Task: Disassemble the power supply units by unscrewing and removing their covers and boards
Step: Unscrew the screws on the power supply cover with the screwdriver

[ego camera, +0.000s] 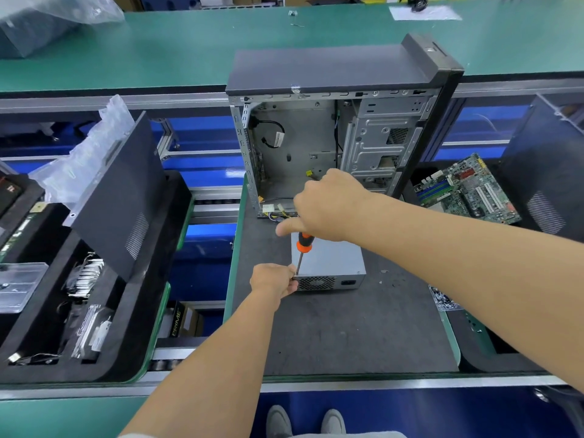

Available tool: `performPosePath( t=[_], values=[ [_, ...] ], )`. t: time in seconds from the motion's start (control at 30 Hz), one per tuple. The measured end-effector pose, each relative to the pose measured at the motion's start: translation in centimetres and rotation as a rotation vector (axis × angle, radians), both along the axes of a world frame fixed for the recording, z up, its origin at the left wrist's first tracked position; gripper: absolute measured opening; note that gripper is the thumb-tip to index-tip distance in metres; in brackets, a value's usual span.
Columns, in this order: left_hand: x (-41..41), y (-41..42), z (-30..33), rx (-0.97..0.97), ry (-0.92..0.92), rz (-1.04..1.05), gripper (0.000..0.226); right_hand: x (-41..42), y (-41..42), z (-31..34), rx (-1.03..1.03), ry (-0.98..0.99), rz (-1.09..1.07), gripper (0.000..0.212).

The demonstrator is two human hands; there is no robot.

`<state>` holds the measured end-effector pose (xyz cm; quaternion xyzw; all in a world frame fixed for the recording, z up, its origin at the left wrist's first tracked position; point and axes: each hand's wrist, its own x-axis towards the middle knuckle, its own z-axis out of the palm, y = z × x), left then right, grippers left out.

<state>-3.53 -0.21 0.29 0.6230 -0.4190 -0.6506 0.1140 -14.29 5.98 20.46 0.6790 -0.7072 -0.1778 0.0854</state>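
While the grey sheet-metal power supply unit (pixel 328 267) lies flat on the dark grey mat (pixel 331 336) of the counter, just in front of the open, emptied computer tower case (pixel 331 137), the right hand (pixel 328 210) is wrapped round the orange-and-black handle of a screwdriver (pixel 302 248) held nearly upright. Its tip meets the unit's near left top corner. The left hand (pixel 274 281) is closed on that same corner, fingers curled about the edge and the shaft tip, apparently steadying both, though the screw itself is too small to make out.

The unit looks like a stiff, fairly heavy steel box: it should stay put under downward pressure, yet it could skate on the mat if the driver is pushed sideways, so bracing a corner makes sense. The perforated fan grille on the near face is thin and better not pressed; the plain side walls and top edges are the places to take hold. Cut sheet-metal edges may be sharp once the cover lifts.

The mat sits on a green-edged tray. A similar tray at the left carries a black side panel (pixel 117 197) and small parts; a green motherboard (pixel 467 191) lies at the right. Beyond runs a long green bench (pixel 189 39).
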Motion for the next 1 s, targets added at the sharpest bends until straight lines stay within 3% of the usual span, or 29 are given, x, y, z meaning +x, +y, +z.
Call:
performPosePath(
  t=[0.07, 0.13, 0.2, 0.3, 0.63, 0.73, 0.87, 1.0],
  values=[
    [0.0, 0.0, 0.0, 0.008, 0.009, 0.004, 0.001, -0.3, 0.1, -0.2, 0.002, -0.08, 0.03, 0.043],
    [0.0, 0.0, 0.0, 0.017, 0.013, 0.003, 0.001, -0.3, 0.4, -0.3, 0.011, -0.133, 0.009, 0.039],
    [0.0, 0.0, 0.1, 0.011, 0.01, 0.001, 0.001, -0.1, 0.6, -0.2, -0.011, -0.059, -0.01, 0.042],
    [0.0, 0.0, 0.0, 0.009, 0.008, 0.006, 0.004, -0.3, 0.4, 0.1, 0.008, 0.079, 0.041, 0.026],
    [0.0, 0.0, 0.0, 0.005, -0.002, -0.003, 0.006, -0.6, 0.0, -0.4, 0.006, -0.276, 0.053, 0.041],
    [0.0, 0.1, 0.0, 0.0, -0.001, -0.005, 0.003, -0.1, 0.0, -0.1, 0.027, -0.241, 0.077, 0.05],
    [0.0, 0.2, 0.1, -0.002, 0.002, 0.002, 0.004, 0.7, 0.2, 0.3, -0.047, -0.12, -0.01, 0.087],
    [0.0, 0.2, 0.1, -0.006, -0.005, 0.006, 0.003, 0.0, 0.3, 0.0, -0.01, -0.222, -0.005, 0.036]
  ],
)
